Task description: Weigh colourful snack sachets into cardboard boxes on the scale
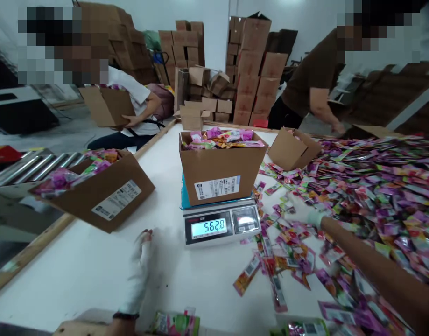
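My left hand (139,266), in a white glove with bare fingertips showing, is over the white table in front of the scale, fingers loosely extended and nothing in them. My right hand (300,210), gloved too, reaches among loose small candy-like packets (298,252) right of the scale; its fingers are blurred, so I cannot tell if it grips any. On the digital scale (221,224), which reads 5628, stands an open cardboard box (221,170) heaped with colourful packets. A second filled box (119,200) sits tilted at the table's left edge.
A large pile of packets (382,186) covers the right side, with an open box (293,149) beside it. One co-worker holds a box (112,105) at left; another (305,79) bends over the pile. A roller conveyor (35,168) runs at left; stacked cartons (251,70) stand behind.
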### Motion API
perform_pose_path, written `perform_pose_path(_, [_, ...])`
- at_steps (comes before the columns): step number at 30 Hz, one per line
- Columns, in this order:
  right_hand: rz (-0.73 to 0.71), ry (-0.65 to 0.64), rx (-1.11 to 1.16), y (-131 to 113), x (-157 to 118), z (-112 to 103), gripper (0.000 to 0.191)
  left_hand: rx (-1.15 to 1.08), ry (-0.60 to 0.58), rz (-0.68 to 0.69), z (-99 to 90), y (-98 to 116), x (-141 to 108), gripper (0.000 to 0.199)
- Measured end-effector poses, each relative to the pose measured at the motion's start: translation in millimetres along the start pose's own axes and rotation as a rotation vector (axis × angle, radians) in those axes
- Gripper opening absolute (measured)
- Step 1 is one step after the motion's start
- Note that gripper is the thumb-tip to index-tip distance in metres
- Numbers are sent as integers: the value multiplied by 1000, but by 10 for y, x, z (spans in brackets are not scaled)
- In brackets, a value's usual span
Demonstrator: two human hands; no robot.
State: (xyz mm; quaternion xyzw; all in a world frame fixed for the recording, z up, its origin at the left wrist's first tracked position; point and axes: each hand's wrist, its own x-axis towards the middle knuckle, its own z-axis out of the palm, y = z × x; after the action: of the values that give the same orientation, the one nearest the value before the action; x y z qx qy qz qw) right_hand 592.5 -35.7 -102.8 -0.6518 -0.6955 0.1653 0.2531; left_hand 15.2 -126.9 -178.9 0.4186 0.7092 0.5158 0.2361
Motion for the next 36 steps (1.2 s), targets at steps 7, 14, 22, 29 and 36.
perform_pose_path(7, [0, -65, -256, 634, -566, 554, 37, 21, 31, -43, 25, 563, -1, 61])
perform_pose_path(14, [37, -250, -263, 548, -178, 109, 33, 36, 76, 247, 90, 1330, 124, 44])
perform_pose_path(22, [-411, 228, 230, -1420, 766, -821, 44, 145, 1, 1091, 362, 3093, 496, 40])
perform_pose_path(29, [-693, -353, -214, -3014, 1499, -893, 25, 979, -612, 974, 636, 3804, 395, 37])
perform_pose_path(36, [-630, -316, 105, -2783, 1508, -781, 22, 772, -471, 935, 630, 3572, 340, 47])
